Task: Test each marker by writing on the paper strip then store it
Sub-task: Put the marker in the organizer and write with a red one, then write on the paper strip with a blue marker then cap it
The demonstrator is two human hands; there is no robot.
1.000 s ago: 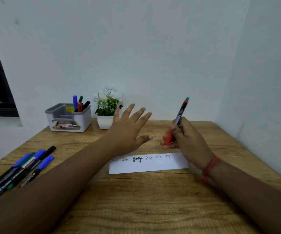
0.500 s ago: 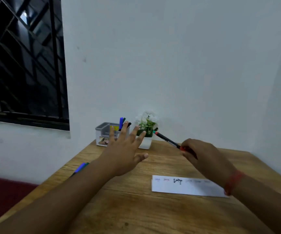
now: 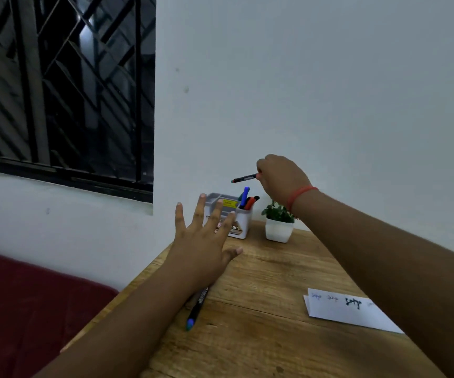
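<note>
Head view: right hand pinches a red marker, held roughly level just above the desk organizer, which has blue, red & black markers standing in its right cup. Left hand hovers, fingers spread wide, empty. Step, I judge: storing. Next: tip marker upright, drop into that cup. Paper strip reads "Satya", repeated; organizer label unreadable. Another marker lies on the table.

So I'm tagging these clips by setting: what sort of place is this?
Probably a home or small office desk corner: a wooden table against a plain white wall, a grilled window, a desk organiser with markers and a small potted plant.
</note>
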